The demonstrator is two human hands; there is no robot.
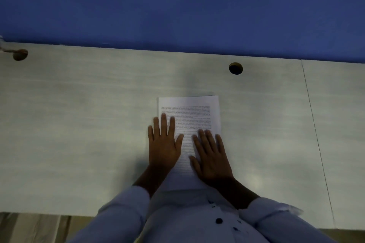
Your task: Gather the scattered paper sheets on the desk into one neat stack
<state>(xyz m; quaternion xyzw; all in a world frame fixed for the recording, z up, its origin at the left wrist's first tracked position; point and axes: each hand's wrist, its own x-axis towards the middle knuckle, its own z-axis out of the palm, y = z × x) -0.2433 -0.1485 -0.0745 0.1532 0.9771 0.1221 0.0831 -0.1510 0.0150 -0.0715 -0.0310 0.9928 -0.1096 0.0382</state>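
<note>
Head view: two flat hands rest on one stack of printed sheets on a pale desk.

The paper stack [188, 102] lies near the front edge of the desk [79, 124], about midway along it. Its long axis runs from the front edge toward the back edge and the blue partition [177, 6]. The left hand [164, 145] lies palm down across the stack's left long edge, fingers straight and slightly spread, little finger on bare desk. The right hand [212, 159] lies palm down on the stack's near right part, fingers straight. Neither hand grips anything. No loose sheets show elsewhere, so gathering looks done; squaring the long edges inward probably remains.
</note>
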